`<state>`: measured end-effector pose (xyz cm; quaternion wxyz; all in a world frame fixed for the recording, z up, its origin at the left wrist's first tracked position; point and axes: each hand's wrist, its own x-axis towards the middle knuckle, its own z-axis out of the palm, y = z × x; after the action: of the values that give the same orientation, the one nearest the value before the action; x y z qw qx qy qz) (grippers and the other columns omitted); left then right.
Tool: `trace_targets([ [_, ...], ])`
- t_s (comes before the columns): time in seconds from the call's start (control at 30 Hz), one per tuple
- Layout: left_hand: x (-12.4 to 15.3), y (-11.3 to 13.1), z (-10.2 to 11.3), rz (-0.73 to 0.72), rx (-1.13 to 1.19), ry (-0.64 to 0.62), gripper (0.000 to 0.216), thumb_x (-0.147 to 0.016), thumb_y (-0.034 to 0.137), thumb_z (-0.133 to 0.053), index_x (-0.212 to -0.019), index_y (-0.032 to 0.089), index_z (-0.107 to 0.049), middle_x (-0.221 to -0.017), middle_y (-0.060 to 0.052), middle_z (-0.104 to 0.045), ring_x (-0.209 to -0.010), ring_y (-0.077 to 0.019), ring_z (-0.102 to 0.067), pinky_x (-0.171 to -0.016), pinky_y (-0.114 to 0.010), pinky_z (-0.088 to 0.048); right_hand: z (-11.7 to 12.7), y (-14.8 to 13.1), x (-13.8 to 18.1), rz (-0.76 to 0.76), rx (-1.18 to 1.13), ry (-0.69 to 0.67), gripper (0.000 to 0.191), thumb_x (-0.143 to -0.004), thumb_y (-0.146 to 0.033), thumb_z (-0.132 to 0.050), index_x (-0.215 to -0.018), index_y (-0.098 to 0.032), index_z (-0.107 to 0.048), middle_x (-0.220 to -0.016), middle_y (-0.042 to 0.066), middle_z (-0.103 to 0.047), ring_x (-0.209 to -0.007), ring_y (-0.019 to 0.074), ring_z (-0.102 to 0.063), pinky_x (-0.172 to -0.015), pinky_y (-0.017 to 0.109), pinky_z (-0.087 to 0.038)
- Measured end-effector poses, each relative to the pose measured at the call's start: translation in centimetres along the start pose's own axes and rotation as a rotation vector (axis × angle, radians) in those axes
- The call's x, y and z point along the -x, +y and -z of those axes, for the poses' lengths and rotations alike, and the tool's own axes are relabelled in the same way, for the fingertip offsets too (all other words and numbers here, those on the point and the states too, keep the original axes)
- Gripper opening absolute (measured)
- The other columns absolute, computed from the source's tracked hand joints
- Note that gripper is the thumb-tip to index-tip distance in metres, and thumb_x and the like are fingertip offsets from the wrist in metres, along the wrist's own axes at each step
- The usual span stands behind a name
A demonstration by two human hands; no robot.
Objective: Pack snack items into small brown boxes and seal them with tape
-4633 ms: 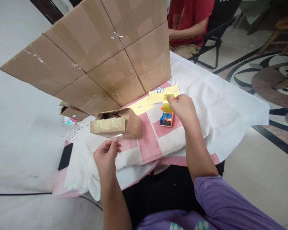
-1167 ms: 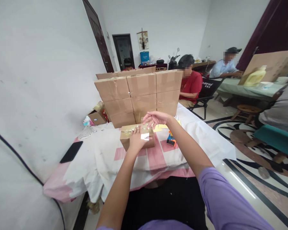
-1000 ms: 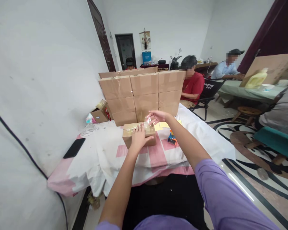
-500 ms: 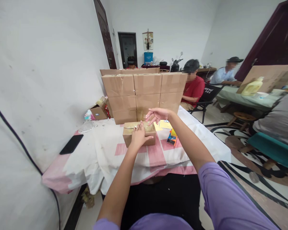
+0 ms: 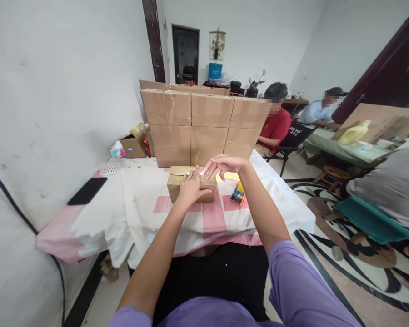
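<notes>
A small cardboard box (image 5: 191,194) with shiny tape along its top lies near the middle of the table. My left hand (image 5: 190,187) rests on it, fingers spread over the top and thumb out to the right. Just above the box's right end is my right hand (image 5: 226,166), with bent fingers pointing left. At its fingertips shows a small shiny strip of clear tape (image 5: 202,173), close to the left fingertips. Right of the box is an orange and blue tape dispenser (image 5: 238,195), partly beside my right forearm.
Stacked cardboard boxes (image 5: 172,136) stand behind the small box. A black phone (image 5: 87,190) lies at the left, near a white perforated piece (image 5: 112,166) and an open carton (image 5: 132,145). A person in red (image 5: 277,129) sits to the right; others sit farther off.
The view has shifted, so the table appears farther left and slightly higher. My left hand stays on the box. My right hand stays over its right end, its fingers slightly lower against the box.
</notes>
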<state>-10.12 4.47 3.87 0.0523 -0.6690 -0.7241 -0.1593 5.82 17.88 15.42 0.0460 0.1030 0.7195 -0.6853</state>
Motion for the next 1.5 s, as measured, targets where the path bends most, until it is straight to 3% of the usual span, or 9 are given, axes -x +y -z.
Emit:
trace_targets([
  [0.1, -0.1, -0.1, -0.3, -0.021, -0.016, 0.003, 0.108, -0.085, 0.064, -0.069, -0.163, 0.005, -0.022, -0.165, -0.023, -0.032, -0.149, -0.0356, -0.040, -0.125, -0.045, -0.028, -0.6, 0.0, 0.4, 0.006, 0.024, -0.018, 0.052, -0.094, -0.055, -0.066, -0.113, -0.008, -0.070, -0.112, 0.022, -0.077, -0.085, 0.0266, -0.080, -0.044, 0.019, -0.055],
  [0.17, -0.1, -0.2, -0.5, -0.031, -0.019, 0.019, 0.105, -0.086, 0.063, -0.067, -0.163, 0.006, -0.023, -0.165, -0.023, -0.033, -0.150, -0.0349, -0.040, -0.125, -0.045, -0.028, -1.0, -0.3, 1.0, 0.056, 0.010, -0.023, 0.050, -0.092, -0.055, -0.068, -0.105, -0.007, -0.071, -0.095, 0.018, -0.079, -0.068, 0.0219, -0.077, -0.043, 0.020, -0.054],
  [0.3, -0.2, -0.2, -0.7, 0.013, -0.004, 0.030, 0.113, -0.085, 0.066, -0.066, -0.164, 0.004, -0.015, -0.156, -0.027, -0.046, -0.149, -0.0338, -0.041, -0.124, -0.043, -0.028, -1.3, -1.0, 2.3, 0.296, -0.120, 0.057, 0.057, -0.099, -0.062, -0.050, -0.081, -0.011, -0.067, -0.061, 0.006, -0.070, -0.038, 0.0136, -0.061, -0.034, 0.019, -0.046],
  [0.47, -0.4, -0.3, -1.0, -0.004, 0.007, 0.056, 0.114, -0.085, 0.066, -0.066, -0.165, 0.005, -0.011, -0.155, -0.027, -0.048, -0.149, -0.0327, -0.041, -0.124, -0.043, -0.029, -0.3, 0.0, 0.5, 0.116, -0.088, 0.139, 0.052, -0.104, -0.056, -0.043, -0.088, -0.012, -0.066, -0.068, 0.008, -0.074, -0.044, 0.0165, -0.067, -0.040, 0.023, -0.053],
  [0.67, -0.2, -0.5, -1.4, -0.015, -0.005, 0.086, 0.115, -0.086, 0.066, -0.066, -0.166, 0.013, -0.003, -0.158, -0.021, -0.046, -0.150, -0.0324, -0.039, -0.123, -0.044, -0.031, 1.6, 3.9, -4.5, -0.201, -0.059, 0.511, 0.036, -0.101, -0.049, -0.056, -0.092, -0.015, -0.064, -0.077, 0.007, -0.077, -0.054, 0.0179, -0.073, -0.043, 0.023, -0.054],
  [0.93, -0.1, -0.6, -1.1, -0.096, -0.104, 0.071, 0.086, -0.089, 0.067, -0.061, -0.163, 0.035, -0.030, -0.158, -0.016, -0.048, -0.148, -0.0362, -0.042, -0.121, -0.051, -0.033, 3.5, 5.2, -6.6, -0.203, 0.006, 0.675, 0.038, -0.098, -0.050, -0.061, -0.080, -0.016, -0.061, -0.062, 0.005, -0.072, -0.044, 0.0154, -0.067, -0.035, 0.019, -0.042],
  [1.03, -0.1, -0.7, -1.4, -0.107, -0.101, 0.076, 0.074, -0.090, 0.065, -0.060, -0.157, 0.042, -0.040, -0.158, -0.011, -0.049, -0.148, -0.0353, -0.043, -0.121, -0.052, -0.032, 3.9, 5.4, -7.0, -0.228, 0.034, 0.685, 0.039, -0.097, -0.048, -0.063, -0.076, -0.015, -0.063, -0.063, 0.007, -0.073, -0.043, 0.0159, -0.067, -0.033, 0.020, -0.040],
  [1.23, -0.1, -0.6, -1.5, -0.097, -0.130, 0.081, 0.072, -0.091, 0.064, -0.060, -0.156, 0.039, -0.043, -0.158, -0.014, -0.048, -0.148, -0.0371, -0.042, -0.121, -0.052, -0.033, 3.8, 5.5, -6.9, -0.223, 0.070, 0.709, 0.038, -0.099, -0.040, -0.058, -0.072, -0.014, -0.062, -0.068, 0.009, -0.075, -0.049, 0.0178, -0.071, -0.032, 0.019, -0.035],
  [1.5, 0.3, 0.0, -1.0, -0.074, -0.151, 0.056, 0.071, -0.093, 0.061, -0.058, -0.158, 0.042, -0.037, -0.161, -0.013, -0.045, -0.149, -0.0369, -0.040, -0.121, -0.053, -0.031, 4.1, 4.8, -6.4, -0.142, 0.180, 0.580, 0.020, -0.075, -0.026, -0.084, -0.076, -0.012, -0.070, -0.066, 0.006, -0.075, -0.053, 0.0154, -0.070, -0.041, 0.018, -0.044],
])
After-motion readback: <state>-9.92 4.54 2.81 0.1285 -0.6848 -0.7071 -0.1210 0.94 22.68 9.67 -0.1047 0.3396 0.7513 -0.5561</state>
